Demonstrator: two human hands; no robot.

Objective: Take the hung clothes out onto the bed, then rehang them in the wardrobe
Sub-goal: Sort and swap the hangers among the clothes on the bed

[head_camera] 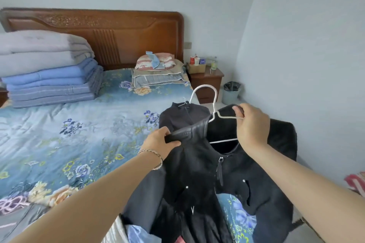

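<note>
A black jacket (199, 173) with a zip and snap buttons hangs in front of me over the bed's right side. My left hand (161, 141) grips its left collar. My right hand (251, 124) pinches the right arm of a white hanger (214, 108), which sits partly inside the jacket's neck opening, its hook pointing up. Behind it a second dark garment (182, 115) lies on the bed (79, 134) on a thin hanger. More clothes are bunched at the bottom edge, partly hidden by the jacket.
Folded quilts (49, 73) are stacked at the bed's left by the wooden headboard (122, 33). A pillow pile (158, 71) lies near a nightstand (207, 81) with small items, and a bin (231, 92) stands in the corner. The wall is close on the right.
</note>
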